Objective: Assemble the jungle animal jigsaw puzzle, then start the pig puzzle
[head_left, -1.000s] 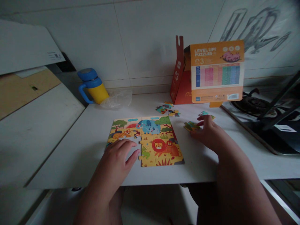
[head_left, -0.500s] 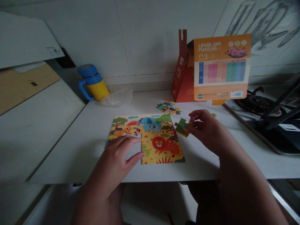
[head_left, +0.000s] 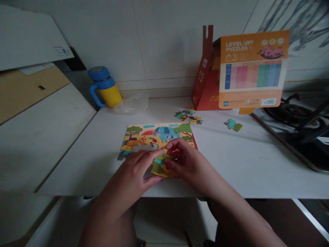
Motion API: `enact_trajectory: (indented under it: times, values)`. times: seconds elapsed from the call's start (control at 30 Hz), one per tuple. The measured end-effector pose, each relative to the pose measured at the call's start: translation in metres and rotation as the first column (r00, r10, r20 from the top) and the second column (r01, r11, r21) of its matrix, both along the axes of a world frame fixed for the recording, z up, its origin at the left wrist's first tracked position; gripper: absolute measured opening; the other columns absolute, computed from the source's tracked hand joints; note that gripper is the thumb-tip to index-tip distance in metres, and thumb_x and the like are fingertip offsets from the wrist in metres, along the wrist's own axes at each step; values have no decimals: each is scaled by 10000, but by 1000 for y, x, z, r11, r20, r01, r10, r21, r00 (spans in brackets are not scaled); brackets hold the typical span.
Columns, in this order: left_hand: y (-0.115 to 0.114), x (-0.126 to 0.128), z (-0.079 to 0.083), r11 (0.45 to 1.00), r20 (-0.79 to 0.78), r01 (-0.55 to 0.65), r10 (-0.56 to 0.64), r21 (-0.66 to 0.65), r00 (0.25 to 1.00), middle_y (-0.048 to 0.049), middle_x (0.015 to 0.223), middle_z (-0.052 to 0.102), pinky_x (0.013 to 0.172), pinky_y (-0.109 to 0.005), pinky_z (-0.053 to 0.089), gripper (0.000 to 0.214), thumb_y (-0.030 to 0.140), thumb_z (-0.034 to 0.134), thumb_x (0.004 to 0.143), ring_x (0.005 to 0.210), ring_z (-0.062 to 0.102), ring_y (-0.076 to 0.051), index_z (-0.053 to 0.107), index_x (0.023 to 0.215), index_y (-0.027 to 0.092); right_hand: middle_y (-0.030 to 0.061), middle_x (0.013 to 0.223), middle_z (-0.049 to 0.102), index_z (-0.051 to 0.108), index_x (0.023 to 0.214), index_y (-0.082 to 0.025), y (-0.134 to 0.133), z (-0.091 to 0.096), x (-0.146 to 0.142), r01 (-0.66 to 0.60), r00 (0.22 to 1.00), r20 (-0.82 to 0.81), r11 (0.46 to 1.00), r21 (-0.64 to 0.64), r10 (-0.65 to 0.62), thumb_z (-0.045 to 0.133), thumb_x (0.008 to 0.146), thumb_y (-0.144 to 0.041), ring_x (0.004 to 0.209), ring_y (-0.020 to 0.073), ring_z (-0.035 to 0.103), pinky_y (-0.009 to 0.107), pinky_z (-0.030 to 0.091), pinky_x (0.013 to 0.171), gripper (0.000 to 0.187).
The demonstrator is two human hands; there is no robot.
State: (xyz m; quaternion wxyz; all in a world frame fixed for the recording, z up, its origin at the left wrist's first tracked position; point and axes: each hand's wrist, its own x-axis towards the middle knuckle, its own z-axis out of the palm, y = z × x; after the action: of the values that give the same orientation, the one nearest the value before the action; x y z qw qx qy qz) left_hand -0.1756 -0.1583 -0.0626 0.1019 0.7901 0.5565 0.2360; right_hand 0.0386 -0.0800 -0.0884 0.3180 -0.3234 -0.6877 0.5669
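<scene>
A partly assembled animal jigsaw puzzle (head_left: 137, 130) lies flat on the white counter, with a gap at its lower left. My right hand (head_left: 190, 164) pinches a green and teal puzzle piece (head_left: 158, 167) above the lower part of the picture, partly covering the lion section. Just left of that piece is my left hand (head_left: 137, 169), its thumb and fingers apart around the gap. Whether its fingertips touch the piece or the puzzle edge, I cannot tell.
Several loose pieces (head_left: 195, 120) lie behind the puzzle, and another loose piece (head_left: 233, 125) is to the right. An orange puzzle box (head_left: 253, 70) stands at the back. A blue-yellow jug (head_left: 110, 96), clear plastic bag (head_left: 133, 103) and gas stove (head_left: 295, 127) flank the area.
My right hand has carried the puzzle piece leftward from beside the puzzle to over its lower part, near my left hand. My left hand stays by the gap. The camera view has shifted slightly.
</scene>
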Motion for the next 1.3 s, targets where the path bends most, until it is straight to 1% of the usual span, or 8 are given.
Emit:
enact_trajectory:
  times: [0.13,0.23,0.3,0.47,0.57,0.9,1.07,1.3]
  values:
    - [-2,-13,-8,989,15,-90,92,-117,996,-61,1352,727,1085,-445,576,590,208,855,843,1243,705,-278,604,1371,283,45,1119,669,562,1173,-268,1,-1,-5,15,1000,21,999,50,-16,690,947,-267,987,192,681,330,578,794,260]
    - [-3,-23,-16,965,-1,-151,154,-216,988,-63,1279,751,1003,-435,601,544,246,886,810,1170,727,-286,632,1291,266,67,1138,684,584,1130,-255,3,-2,-5,97,984,126,975,202,-124,669,962,-291,1030,221,675,384,559,872,192]
    - [-3,-27,-18,949,-11,-179,182,-260,983,-65,1228,762,949,-419,609,516,263,896,796,1117,737,-287,646,1247,254,68,1099,699,593,1112,-251,3,-2,-4,120,968,180,954,276,-174,652,967,-282,984,227,676,394,541,861,160]
    - [-2,-29,-18,946,-18,-174,176,-274,984,-72,1225,760,901,-386,602,468,281,895,803,1080,736,-284,678,1216,248,64,1034,719,613,1038,-247,0,-1,-6,52,954,257,928,370,-156,616,970,-231,942,226,680,368,516,804,71]
    - [-1,-28,-18,943,-37,-176,172,-283,984,-76,1210,762,907,-385,597,509,275,929,769,1078,732,-288,687,1214,231,63,1027,717,620,1012,-239,-3,-1,-8,15,948,283,906,423,-148,581,950,-150,949,218,670,350,506,793,115]
    - [2,-27,-20,933,-4,-140,148,-331,989,-81,1289,706,1020,-427,565,602,414,953,766,1180,679,-293,667,1268,245,57,1011,718,647,1038,-230,-2,-7,-11,-31,941,313,886,462,-130,582,933,-101,934,204,664,327,505,795,179]
    - [0,-25,-18,939,-4,-144,150,-311,989,-62,1281,698,1006,-419,561,424,321,858,885,1154,679,-269,672,1261,257,53,1001,715,641,1020,-232,-2,-6,-9,-54,934,336,876,479,-126,593,926,-94,927,209,655,338,511,819,174]
    - [-1,-19,-18,944,-18,-154,156,-293,988,-50,1198,696,979,-426,555,331,305,834,899,1101,676,-266,681,1188,263,52,996,710,647,1003,-232,-3,-7,-14,-98,917,381,865,493,-114,588,960,-118,960,225,647,366,525,864,136]
